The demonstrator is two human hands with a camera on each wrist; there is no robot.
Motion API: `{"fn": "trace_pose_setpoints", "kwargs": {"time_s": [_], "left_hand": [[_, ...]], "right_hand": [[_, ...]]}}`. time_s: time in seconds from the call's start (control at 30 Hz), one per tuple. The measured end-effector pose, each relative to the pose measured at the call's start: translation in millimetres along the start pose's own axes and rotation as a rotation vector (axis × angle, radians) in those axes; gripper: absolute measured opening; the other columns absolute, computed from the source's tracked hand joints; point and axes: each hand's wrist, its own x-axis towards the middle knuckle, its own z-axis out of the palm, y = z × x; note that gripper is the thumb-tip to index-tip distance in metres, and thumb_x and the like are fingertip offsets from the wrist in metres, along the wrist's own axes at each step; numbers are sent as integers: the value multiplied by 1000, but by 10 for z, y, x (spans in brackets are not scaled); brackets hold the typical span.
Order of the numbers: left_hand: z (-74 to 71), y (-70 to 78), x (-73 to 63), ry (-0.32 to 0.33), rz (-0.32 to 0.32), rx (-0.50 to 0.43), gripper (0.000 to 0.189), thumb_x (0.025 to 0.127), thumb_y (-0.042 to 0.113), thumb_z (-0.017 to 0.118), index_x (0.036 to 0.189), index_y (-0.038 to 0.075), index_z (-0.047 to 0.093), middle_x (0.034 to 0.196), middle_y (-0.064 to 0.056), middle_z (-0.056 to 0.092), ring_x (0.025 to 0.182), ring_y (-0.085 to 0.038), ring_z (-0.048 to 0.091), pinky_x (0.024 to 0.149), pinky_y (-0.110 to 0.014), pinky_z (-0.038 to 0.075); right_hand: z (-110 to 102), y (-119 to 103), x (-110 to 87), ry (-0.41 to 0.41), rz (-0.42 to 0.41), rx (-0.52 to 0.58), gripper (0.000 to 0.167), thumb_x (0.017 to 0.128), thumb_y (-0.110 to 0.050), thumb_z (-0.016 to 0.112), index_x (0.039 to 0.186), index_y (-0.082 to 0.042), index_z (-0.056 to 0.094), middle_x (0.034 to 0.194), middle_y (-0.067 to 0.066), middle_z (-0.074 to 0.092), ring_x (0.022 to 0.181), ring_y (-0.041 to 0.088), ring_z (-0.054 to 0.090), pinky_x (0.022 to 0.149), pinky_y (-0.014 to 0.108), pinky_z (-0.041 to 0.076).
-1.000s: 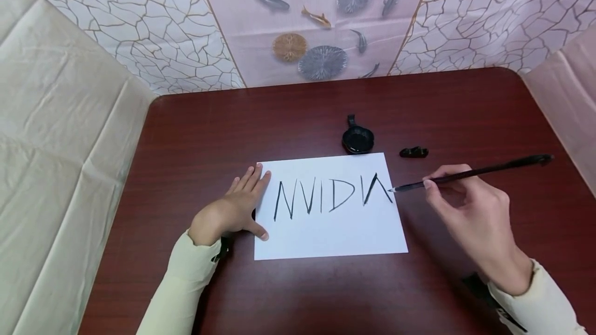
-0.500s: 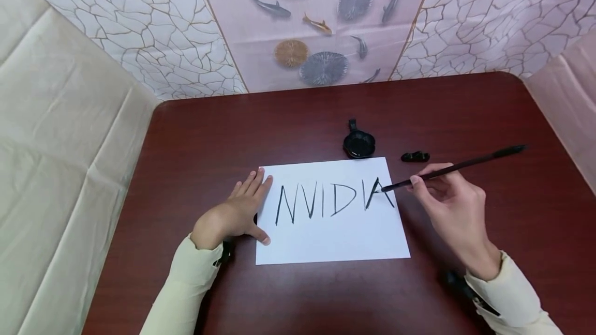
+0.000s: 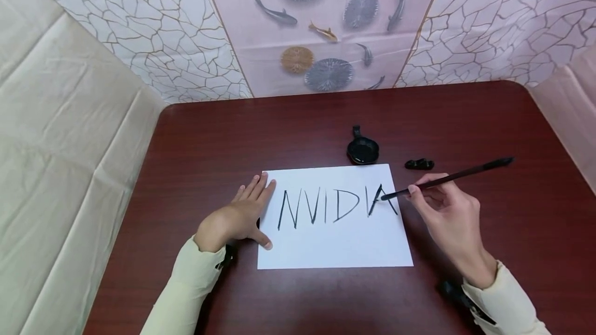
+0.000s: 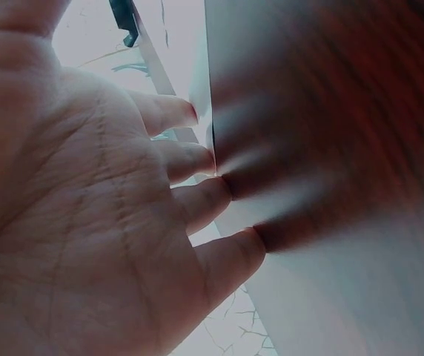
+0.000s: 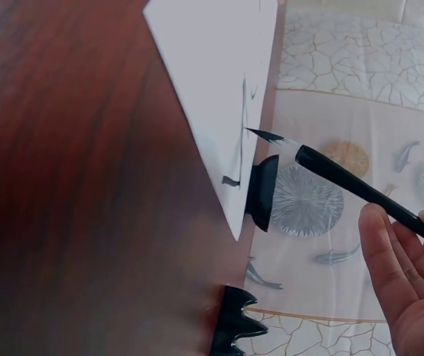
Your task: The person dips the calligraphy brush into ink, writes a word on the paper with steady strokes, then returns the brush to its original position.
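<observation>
My right hand pinches a dark-handled calligraphy brush between thumb and fingers. Its tip lies over the last letter on a white sheet of paper, at a short crossbar. Black handwritten letters read NVIDIA across the sheet. In the right wrist view the inked bristles of the brush point at the paper; whether they touch cannot be told. My left hand rests with spread fingers on the sheet's left edge. In the left wrist view, the left palm shows with fingers extended.
A small black ink dish with a short handle stands at the paper's upper edge. To its right lies a black wavy brush rest. The dark red table meets a patterned cloth at the back.
My right hand has moved left with the brush, from beside the last letter to over it. A short crossbar now shows there. The left hand stays on the paper; the head view has shifted slightly.
</observation>
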Motion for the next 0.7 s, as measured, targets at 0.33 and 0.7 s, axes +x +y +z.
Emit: {"fn": "trace_pose_setpoints", "kwargs": {"time_s": [0.33, 0.7], "left_hand": [[-6, -18, 6, 7, 0, -2, 147, 71, 44, 98, 170, 8, -3, 175, -15, -19, 162, -33, -16, 130, -57, 1], [9, -18, 26, 3, 2, 6, 147, 70, 46, 98, 170, 9, -4, 175, -14, -20, 162, -32, -17, 130, -57, 1]], "right_hand": [[-45, 83, -33, 24, -24, -69, 22, 84, 10, 82, 101, 3, 70, 86, 12, 78, 86, -22, 63, 77, 2, 48], [-114, 130, -64, 50, -38, -135, 22, 83, 8, 83, 101, 3, 72, 84, 13, 78, 85, -26, 59, 74, -1, 44]]}}
